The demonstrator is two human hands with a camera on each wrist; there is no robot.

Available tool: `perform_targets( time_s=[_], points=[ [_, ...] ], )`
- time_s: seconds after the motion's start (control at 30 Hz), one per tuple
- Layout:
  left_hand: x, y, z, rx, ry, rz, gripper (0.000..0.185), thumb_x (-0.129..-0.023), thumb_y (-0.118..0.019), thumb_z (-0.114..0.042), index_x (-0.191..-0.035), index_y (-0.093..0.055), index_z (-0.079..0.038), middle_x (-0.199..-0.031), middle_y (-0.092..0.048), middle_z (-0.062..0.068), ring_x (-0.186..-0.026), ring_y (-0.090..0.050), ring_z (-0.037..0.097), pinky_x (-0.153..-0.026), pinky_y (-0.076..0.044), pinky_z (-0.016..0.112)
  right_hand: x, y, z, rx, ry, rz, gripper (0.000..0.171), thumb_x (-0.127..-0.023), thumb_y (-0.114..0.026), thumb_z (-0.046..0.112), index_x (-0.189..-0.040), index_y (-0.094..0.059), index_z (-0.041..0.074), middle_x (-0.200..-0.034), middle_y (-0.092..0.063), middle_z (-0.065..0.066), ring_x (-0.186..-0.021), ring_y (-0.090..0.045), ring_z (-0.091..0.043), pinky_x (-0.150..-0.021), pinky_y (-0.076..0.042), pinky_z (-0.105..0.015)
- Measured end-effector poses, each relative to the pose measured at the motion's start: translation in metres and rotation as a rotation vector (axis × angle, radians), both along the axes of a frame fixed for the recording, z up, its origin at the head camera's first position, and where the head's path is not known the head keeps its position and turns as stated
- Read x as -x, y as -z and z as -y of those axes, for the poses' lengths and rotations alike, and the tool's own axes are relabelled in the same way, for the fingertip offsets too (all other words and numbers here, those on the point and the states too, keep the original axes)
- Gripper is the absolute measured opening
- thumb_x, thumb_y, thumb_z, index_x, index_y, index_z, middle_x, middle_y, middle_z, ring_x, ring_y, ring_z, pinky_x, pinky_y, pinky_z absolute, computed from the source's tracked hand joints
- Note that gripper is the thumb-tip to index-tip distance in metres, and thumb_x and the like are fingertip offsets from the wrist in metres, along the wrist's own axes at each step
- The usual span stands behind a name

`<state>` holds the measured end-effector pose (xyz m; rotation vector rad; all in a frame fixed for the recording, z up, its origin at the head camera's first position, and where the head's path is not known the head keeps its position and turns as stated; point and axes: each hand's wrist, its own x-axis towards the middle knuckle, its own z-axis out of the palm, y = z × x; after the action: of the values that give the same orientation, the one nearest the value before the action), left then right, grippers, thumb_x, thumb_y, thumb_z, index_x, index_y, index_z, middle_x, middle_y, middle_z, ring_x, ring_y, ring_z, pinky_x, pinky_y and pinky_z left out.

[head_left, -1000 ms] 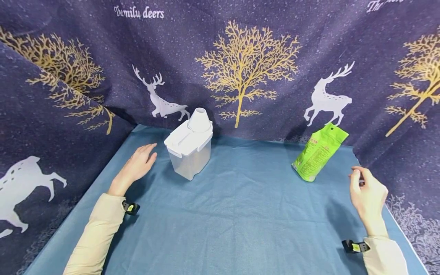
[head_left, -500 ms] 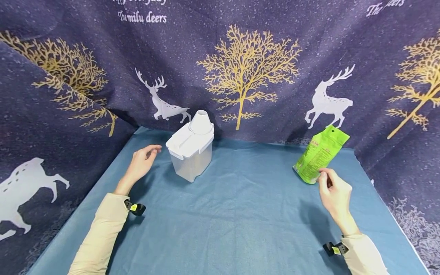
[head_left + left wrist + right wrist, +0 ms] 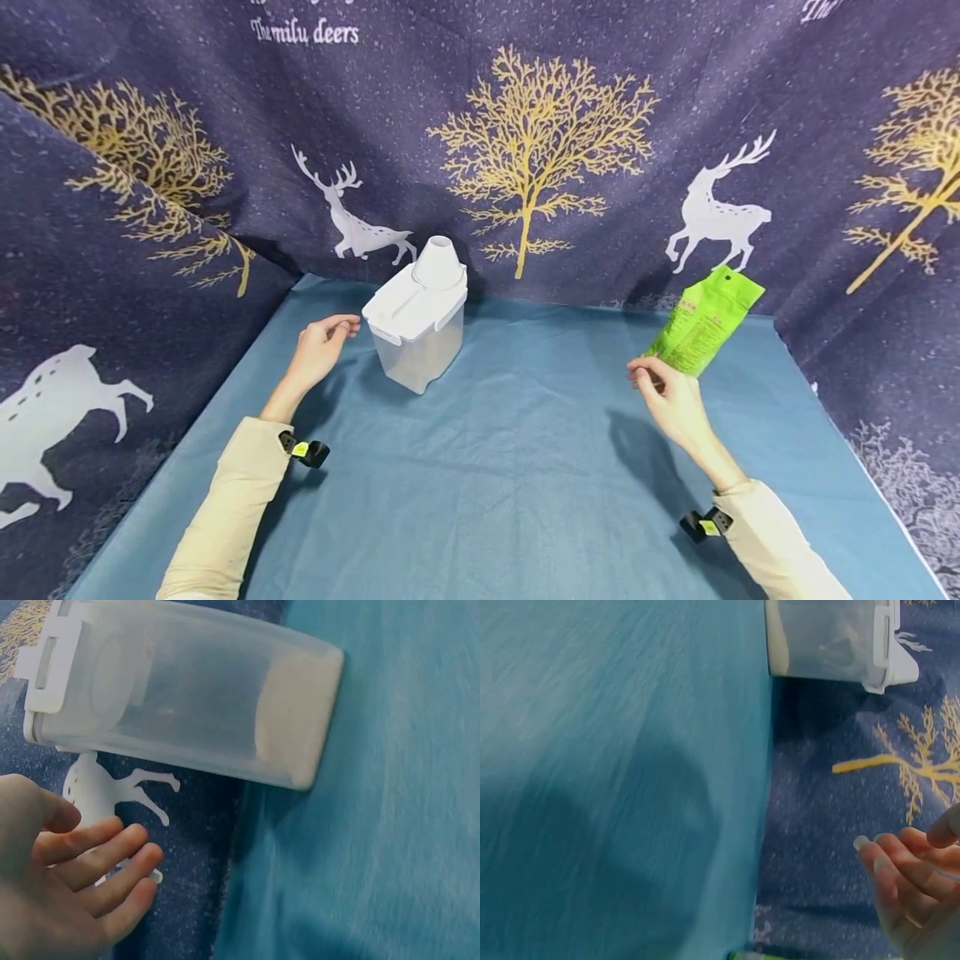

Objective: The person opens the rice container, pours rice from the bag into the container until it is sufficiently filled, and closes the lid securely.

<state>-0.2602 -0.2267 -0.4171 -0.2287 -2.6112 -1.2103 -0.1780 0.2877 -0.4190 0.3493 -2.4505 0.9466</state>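
Observation:
A translucent storage container (image 3: 420, 358) with a white clip-on lid (image 3: 408, 304) and a white cone-shaped cap (image 3: 438, 265) stands at the back left. Pale contents (image 3: 296, 712) fill its lowest part in the left wrist view. My left hand (image 3: 317, 354) hovers just left of the container, its fingers loosely bent and holding nothing. A green printed bag (image 3: 708, 321) stands tilted at the back right. In front of its lower left side is my right hand (image 3: 675, 404), covering part of the bag; its fingers are relaxed with nothing between them in the right wrist view.
A blue cloth (image 3: 517, 467) covers the table. Behind and at the sides hangs a dark blue fabric (image 3: 585, 242) printed with gold trees and white deer. The container and bag stand close to the back fabric.
My right hand has swept left, from beside the bag to in front of it. My left hand has moved slightly right, nearer the container. Container and bag stay where they were.

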Motion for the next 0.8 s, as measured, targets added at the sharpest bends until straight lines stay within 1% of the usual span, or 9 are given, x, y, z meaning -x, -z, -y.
perform_targets(
  time_s=[0.1, 0.17, 0.33, 0.4, 0.47, 0.57, 0.63, 0.7, 0.8],
  points=[
    [0.002, -0.004, -0.003, -0.064, 0.002, 0.039, 0.037, -0.104, -0.037, -0.015, -0.123, -0.061, 0.005, -0.114, -0.068, 0.024, -0.104, -0.066, 0.037, -0.091, -0.051, 0.048, 0.005, -0.003, 0.006, -0.003, -0.045, 0.058, 0.018, -0.097, -0.051, 0.005, -0.101, -0.069, 0.004, -0.088, -0.073, -0.012, -0.073, -0.069, -0.007, -0.064, -0.048, -0.008],
    [0.003, -0.006, -0.004, -0.111, 0.005, 0.067, 0.039, -0.105, -0.034, -0.016, -0.124, -0.06, 0.006, -0.117, -0.066, 0.025, -0.107, -0.065, 0.037, -0.092, -0.051, 0.046, 0.008, -0.005, 0.011, -0.007, -0.065, 0.081, 0.018, -0.097, -0.051, 0.006, -0.102, -0.069, 0.005, -0.09, -0.073, -0.012, -0.075, -0.07, -0.011, -0.064, -0.05, -0.01],
    [0.004, -0.01, -0.006, -0.185, 0.023, 0.12, 0.042, -0.105, -0.031, -0.017, -0.127, -0.058, 0.006, -0.122, -0.064, 0.025, -0.111, -0.063, 0.037, -0.09, -0.052, 0.028, 0.014, -0.006, 0.024, -0.008, -0.081, 0.105, 0.017, -0.097, -0.053, 0.007, -0.103, -0.069, 0.008, -0.091, -0.073, -0.01, -0.077, -0.071, -0.017, -0.063, -0.051, -0.013],
    [0.004, -0.011, -0.007, -0.202, 0.032, 0.14, 0.043, -0.105, -0.029, -0.017, -0.128, -0.056, 0.007, -0.123, -0.063, 0.026, -0.113, -0.062, 0.037, -0.089, -0.052, 0.025, 0.016, -0.005, 0.029, -0.004, -0.086, 0.121, 0.018, -0.096, -0.053, 0.006, -0.106, -0.068, 0.008, -0.094, -0.073, -0.011, -0.08, -0.071, -0.02, -0.065, -0.053, -0.017],
    [0.004, -0.011, -0.007, -0.217, 0.042, 0.164, 0.046, -0.106, -0.026, -0.02, -0.129, -0.055, 0.008, -0.125, -0.062, 0.027, -0.115, -0.061, 0.038, -0.092, -0.051, 0.028, 0.017, -0.004, 0.034, 0.003, -0.094, 0.153, 0.021, -0.096, -0.052, 0.006, -0.111, -0.066, 0.008, -0.099, -0.073, -0.011, -0.085, -0.071, -0.023, -0.069, -0.055, -0.023],
    [0.003, -0.011, -0.009, -0.242, 0.052, 0.2, 0.053, -0.107, -0.022, -0.027, -0.133, -0.051, 0.01, -0.129, -0.058, 0.028, -0.12, -0.057, 0.039, -0.099, -0.047, 0.042, 0.02, -0.004, 0.04, 0.016, -0.114, 0.209, 0.027, -0.097, -0.052, 0.006, -0.121, -0.062, 0.007, -0.108, -0.072, -0.013, -0.096, -0.07, -0.027, -0.077, -0.057, -0.035],
    [0.002, -0.011, -0.01, -0.261, 0.063, 0.222, 0.058, -0.107, -0.019, -0.031, -0.137, -0.046, 0.01, -0.133, -0.054, 0.029, -0.124, -0.054, 0.04, -0.103, -0.043, 0.048, 0.021, -0.004, 0.045, 0.026, -0.131, 0.248, 0.03, -0.097, -0.051, 0.007, -0.126, -0.06, 0.008, -0.112, -0.07, -0.014, -0.101, -0.069, -0.028, -0.082, -0.056, -0.041],
    [0.003, -0.012, -0.012, -0.276, 0.079, 0.24, 0.06, -0.107, -0.018, -0.033, -0.141, -0.04, 0.01, -0.137, -0.05, 0.03, -0.127, -0.051, 0.041, -0.105, -0.04, 0.051, 0.023, -0.005, 0.05, 0.038, -0.151, 0.286, 0.032, -0.097, -0.052, 0.007, -0.129, -0.058, 0.007, -0.115, -0.069, -0.015, -0.105, -0.068, -0.029, -0.085, -0.055, -0.044],
    [0.004, -0.015, -0.014, -0.302, 0.102, 0.26, 0.059, -0.107, -0.016, -0.032, -0.144, -0.033, 0.01, -0.139, -0.047, 0.031, -0.129, -0.048, 0.042, -0.108, -0.038, 0.05, 0.027, -0.007, 0.058, 0.054, -0.181, 0.348, 0.033, -0.098, -0.051, 0.008, -0.131, -0.056, 0.007, -0.119, -0.068, -0.017, -0.108, -0.066, -0.031, -0.089, -0.053, -0.046]
  ],
)
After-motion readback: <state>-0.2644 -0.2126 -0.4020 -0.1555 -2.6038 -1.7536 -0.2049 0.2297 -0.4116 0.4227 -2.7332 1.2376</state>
